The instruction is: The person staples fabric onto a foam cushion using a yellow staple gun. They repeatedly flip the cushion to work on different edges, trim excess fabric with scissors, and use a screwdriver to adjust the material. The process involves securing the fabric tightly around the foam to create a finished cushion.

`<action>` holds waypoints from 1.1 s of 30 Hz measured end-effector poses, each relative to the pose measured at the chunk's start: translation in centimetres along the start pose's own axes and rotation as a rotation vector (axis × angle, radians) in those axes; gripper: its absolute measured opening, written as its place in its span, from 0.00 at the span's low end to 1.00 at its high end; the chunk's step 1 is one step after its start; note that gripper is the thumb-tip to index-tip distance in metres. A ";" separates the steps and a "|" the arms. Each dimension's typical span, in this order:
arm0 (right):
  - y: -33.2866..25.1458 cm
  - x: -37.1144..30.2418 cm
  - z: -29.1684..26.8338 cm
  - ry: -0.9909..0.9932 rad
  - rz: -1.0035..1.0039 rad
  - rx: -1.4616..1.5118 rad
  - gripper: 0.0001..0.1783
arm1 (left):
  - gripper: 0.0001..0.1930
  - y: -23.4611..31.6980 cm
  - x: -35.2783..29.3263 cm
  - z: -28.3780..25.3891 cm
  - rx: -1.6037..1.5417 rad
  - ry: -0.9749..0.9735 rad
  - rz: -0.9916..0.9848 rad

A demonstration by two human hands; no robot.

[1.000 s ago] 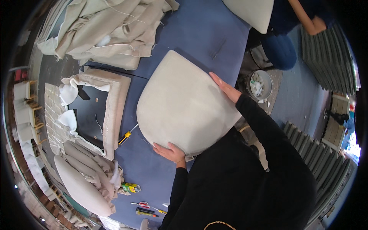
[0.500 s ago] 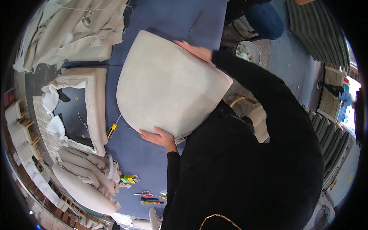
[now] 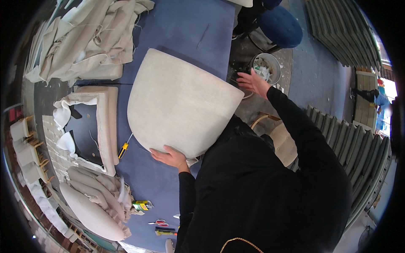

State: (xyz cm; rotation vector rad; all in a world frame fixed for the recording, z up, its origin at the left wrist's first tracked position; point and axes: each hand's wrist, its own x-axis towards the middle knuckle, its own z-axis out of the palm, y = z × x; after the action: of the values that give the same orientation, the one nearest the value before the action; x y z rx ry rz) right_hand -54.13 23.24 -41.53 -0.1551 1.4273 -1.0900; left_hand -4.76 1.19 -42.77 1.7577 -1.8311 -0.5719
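Note:
A rounded cream upholstered seat cushion (image 3: 181,103) lies on the blue-grey tabletop (image 3: 179,25), its near edge close against my body. My left hand (image 3: 171,159) rests along its lower left rim, fingers stretched out flat on the fabric. Off the cushion's right corner, my right hand (image 3: 255,83) hangs in the air, holding nothing, with fingers spread. Left of the cushion lies a screwdriver (image 3: 123,150) with a yellow and black handle.
An upholstered frame (image 3: 107,126) with a dark panel sits at the left. Beige fabric (image 3: 90,40) is heaped behind it, and padded covers (image 3: 95,200) lie nearer. Scissors (image 3: 159,222) rest by a cutter (image 3: 164,231). A scrap bucket (image 3: 276,69) and blue stool (image 3: 280,26) stand right.
My right hand has left the cushion's far edge and swung right, off the cushion. My left hand stays at the lower rim. The view has shifted a little.

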 end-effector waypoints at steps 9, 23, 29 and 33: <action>-4.4 3.3 5.7 -0.107 0.044 0.243 0.57 | 0.43 0.2 0.0 0.0 -0.041 0.006 -0.016; -15.6 -12.3 22.4 -0.468 -0.600 -0.257 0.45 | 0.35 -5.4 2.9 -3.4 -1.016 -0.220 -0.338; -10.8 -12.4 39.1 -0.884 -0.836 -0.370 0.78 | 0.35 -1.9 1.7 -11.5 -1.148 -0.475 -0.470; -5.6 -10.6 45.6 -0.955 -0.908 -0.547 0.85 | 0.33 4.1 -1.1 -20.7 -1.249 -0.287 -0.626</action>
State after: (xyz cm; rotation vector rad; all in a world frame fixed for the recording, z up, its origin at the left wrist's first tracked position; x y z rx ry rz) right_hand -16.57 4.32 -20.30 -1.6087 0.6892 -1.0319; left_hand 5.28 3.77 -24.38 1.2668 -0.6004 -1.7787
